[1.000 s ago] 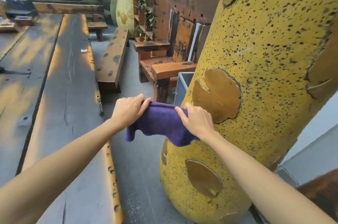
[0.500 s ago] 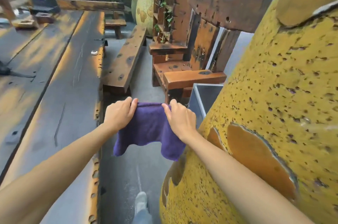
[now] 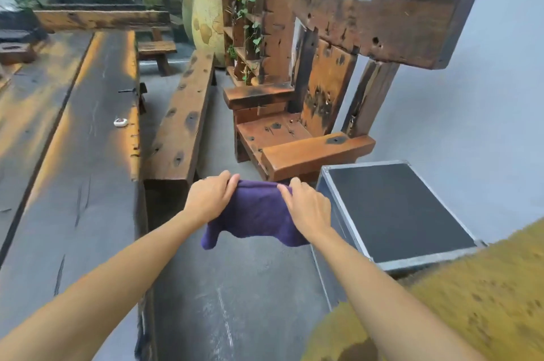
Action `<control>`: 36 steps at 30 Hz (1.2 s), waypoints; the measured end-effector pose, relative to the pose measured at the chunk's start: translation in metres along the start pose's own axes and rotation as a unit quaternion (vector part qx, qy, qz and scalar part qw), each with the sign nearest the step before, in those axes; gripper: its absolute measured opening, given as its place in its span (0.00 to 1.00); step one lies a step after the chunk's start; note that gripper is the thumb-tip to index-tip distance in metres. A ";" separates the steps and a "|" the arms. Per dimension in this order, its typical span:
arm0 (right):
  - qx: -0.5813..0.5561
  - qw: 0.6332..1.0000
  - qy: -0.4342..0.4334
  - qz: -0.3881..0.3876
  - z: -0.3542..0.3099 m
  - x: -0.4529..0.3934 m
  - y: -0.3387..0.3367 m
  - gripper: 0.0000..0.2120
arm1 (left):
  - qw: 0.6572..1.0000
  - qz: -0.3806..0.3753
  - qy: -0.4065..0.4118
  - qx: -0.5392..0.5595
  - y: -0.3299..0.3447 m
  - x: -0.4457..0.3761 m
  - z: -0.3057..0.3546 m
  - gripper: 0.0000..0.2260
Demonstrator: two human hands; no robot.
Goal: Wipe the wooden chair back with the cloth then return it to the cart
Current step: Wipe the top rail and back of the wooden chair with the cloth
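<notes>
The view has swung past the yellow column [image 3: 459, 301], so the whole chair [image 3: 303, 113] now stands ahead beyond a metal-edged case [image 3: 397, 213]. Its back [image 3: 382, 25], a long rail running left to right, lies up and right of the cloth [image 3: 256, 213], nearer the right hand [image 3: 309, 210]. Both that and the left hand [image 3: 209, 198] are closed on the cloth's top edge, stretching it over the floor.

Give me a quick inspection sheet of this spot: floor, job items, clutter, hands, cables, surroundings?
Surface: grey floor, bare where visible.
Job's things: purple cloth held in the air; wooden chair ahead, its back not yet touched by the cloth; metal-edged black box beside the chair, possibly the cart.
Clutter: small white object on the long dark table.
Grippers: left hand and right hand each pinch the cloth's top edge.
Cables: nothing seen.
Surroundings: wooden bench, yellow pitted sculpture, shelf with trailing vine, pale wall.
</notes>
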State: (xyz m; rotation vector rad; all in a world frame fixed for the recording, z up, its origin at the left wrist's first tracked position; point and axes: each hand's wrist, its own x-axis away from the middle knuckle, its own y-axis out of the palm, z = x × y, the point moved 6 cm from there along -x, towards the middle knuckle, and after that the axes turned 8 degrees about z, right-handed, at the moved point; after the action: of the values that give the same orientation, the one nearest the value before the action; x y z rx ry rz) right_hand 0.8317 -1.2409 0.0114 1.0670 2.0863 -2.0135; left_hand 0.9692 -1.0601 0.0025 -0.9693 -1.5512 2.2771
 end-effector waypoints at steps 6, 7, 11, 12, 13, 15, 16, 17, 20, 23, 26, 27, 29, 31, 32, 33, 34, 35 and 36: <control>0.011 0.999 -0.029 0.017 -0.003 -0.085 0.032 0.21 | 0.997 -0.030 0.057 0.050 0.035 -0.097 -0.036 0.22; 0.014 0.999 -0.040 0.024 -0.001 -0.097 0.036 0.21 | 0.995 -0.043 0.071 0.049 0.043 -0.111 -0.039 0.24; 0.055 0.995 -0.062 0.053 0.012 -0.136 0.052 0.19 | 0.990 -0.074 0.111 0.033 0.075 -0.163 -0.041 0.26; 0.061 0.994 -0.066 0.061 0.016 -0.141 0.056 0.19 | 0.989 -0.076 0.122 0.031 0.079 -0.171 -0.039 0.26; 0.067 0.993 -0.066 0.069 0.022 -0.151 0.062 0.18 | 0.988 -0.078 0.130 0.034 0.084 -0.185 -0.037 0.26; 0.077 0.991 -0.067 0.086 0.034 -0.175 0.076 0.17 | 0.983 -0.091 0.147 0.056 0.095 -0.213 -0.033 0.27; 0.082 0.990 -0.068 0.091 0.041 -0.190 0.084 0.16 | 0.979 -0.107 0.157 0.069 0.101 -0.228 -0.032 0.28; 0.089 0.989 -0.073 0.098 0.048 -0.206 0.092 0.16 | 0.974 -0.120 0.172 0.081 0.108 -0.244 -0.029 0.28; 0.109 0.985 -0.087 0.107 0.066 -0.254 0.115 0.15 | 0.961 -0.147 0.217 0.093 0.128 -0.288 -0.024 0.26; 0.113 0.985 -0.098 0.090 0.082 -0.296 0.140 0.14 | 0.952 -0.160 0.244 0.092 0.147 -0.337 -0.025 0.20; 0.113 0.985 -0.106 0.073 0.097 -0.347 0.163 0.13 | 0.950 -0.171 0.243 0.094 0.167 -0.399 -0.032 0.18; 0.120 0.984 -0.103 0.078 0.101 -0.362 0.166 0.13 | 0.953 -0.159 0.237 0.101 0.173 -0.418 -0.035 0.19; 0.101 0.988 -0.090 0.068 0.108 -0.391 0.173 0.13 | 0.954 -0.149 0.232 0.120 0.184 -0.449 -0.038 0.18; 0.088 0.991 -0.092 0.036 0.110 -0.405 0.187 0.14 | 0.949 -0.154 0.241 0.130 0.196 -0.465 -0.040 0.15; 0.090 0.991 -0.097 0.017 0.111 -0.414 0.196 0.16 | 0.948 -0.155 0.249 0.125 0.204 -0.475 -0.044 0.15; 0.086 0.992 -0.097 0.004 0.113 -0.425 0.204 0.17 | 0.947 -0.156 0.252 0.122 0.211 -0.486 -0.048 0.14; 0.072 0.993 -0.093 -0.010 0.116 -0.437 0.211 0.17 | 0.947 -0.156 0.254 0.123 0.216 -0.497 -0.052 0.14; 0.057 0.994 -0.084 -0.028 0.119 -0.445 0.218 0.18 | 0.946 -0.157 0.255 0.125 0.220 -0.506 -0.055 0.14; 0.043 0.995 -0.073 -0.046 0.122 -0.452 0.226 0.20 | 0.945 -0.159 0.256 0.127 0.226 -0.515 -0.061 0.14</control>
State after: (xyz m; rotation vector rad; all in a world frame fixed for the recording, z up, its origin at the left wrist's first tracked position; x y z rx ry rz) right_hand 1.2380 -1.5660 0.0173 0.8212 2.0282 -2.1688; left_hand 1.4375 -1.3765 -0.0093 -1.0406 -1.0715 1.7611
